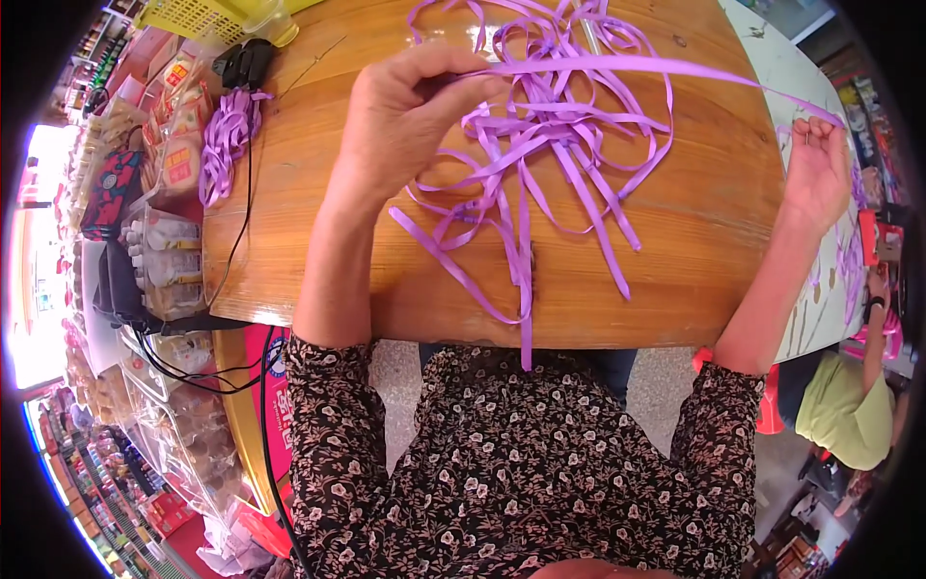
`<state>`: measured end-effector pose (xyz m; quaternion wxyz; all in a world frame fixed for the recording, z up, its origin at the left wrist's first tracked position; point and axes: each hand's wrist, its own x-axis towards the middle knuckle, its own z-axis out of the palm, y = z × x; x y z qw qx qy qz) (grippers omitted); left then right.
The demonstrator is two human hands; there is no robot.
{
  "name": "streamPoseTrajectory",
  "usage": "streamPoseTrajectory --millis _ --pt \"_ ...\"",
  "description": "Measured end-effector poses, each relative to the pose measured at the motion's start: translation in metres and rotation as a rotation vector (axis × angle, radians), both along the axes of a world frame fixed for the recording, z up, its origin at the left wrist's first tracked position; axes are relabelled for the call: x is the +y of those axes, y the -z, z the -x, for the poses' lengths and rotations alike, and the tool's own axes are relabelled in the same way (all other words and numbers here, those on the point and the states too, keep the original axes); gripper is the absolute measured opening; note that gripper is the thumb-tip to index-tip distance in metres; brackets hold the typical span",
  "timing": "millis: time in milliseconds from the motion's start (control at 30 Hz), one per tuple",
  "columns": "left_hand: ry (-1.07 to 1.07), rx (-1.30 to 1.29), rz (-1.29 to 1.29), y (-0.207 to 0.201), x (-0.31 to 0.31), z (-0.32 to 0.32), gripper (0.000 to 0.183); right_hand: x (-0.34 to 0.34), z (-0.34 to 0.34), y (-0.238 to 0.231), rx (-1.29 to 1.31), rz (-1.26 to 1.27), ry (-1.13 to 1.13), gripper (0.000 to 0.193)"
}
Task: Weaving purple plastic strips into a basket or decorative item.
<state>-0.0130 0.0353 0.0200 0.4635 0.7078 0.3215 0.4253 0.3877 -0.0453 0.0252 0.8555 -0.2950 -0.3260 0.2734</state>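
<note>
A flat purple ribbon (617, 64) is stretched above the wooden table (656, 289) between my two hands. My left hand (410, 121) pinches one part of it between thumb and fingers, near the far middle. Out to the far right, my right hand (818, 174) has its fingers curled closed on the ribbon. Beneath it lies a loose pile of purple ribbons (540, 145), tangled, with several strands trailing toward me. One strand hangs over the table's near edge.
On the left hangs a bundle of purple ribbons (230, 140), beside a black cable (249, 193) and packaged goods (174, 251). A yellow basket (193, 17) stands far left. At right, past a white tabletop (820, 299), a person in a yellow-green top (849, 410) sits.
</note>
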Motion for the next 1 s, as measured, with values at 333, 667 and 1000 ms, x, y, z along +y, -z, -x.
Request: streamPoseTrajectory --millis 333,667,1000 --pt "0.064 -0.198 0.413 0.002 -0.018 0.002 0.017 0.001 0.078 -0.012 -1.175 0.265 0.918 0.029" --pt "0.193 -0.13 0.567 0.008 -0.054 -0.036 0.044 -0.011 0.184 0.005 -1.441 -0.125 0.007 0.042" --pt "0.271 -0.278 0.786 0.013 -0.058 -0.033 0.036 -0.012 0.176 0.013 -1.542 -0.155 0.113 0.029"
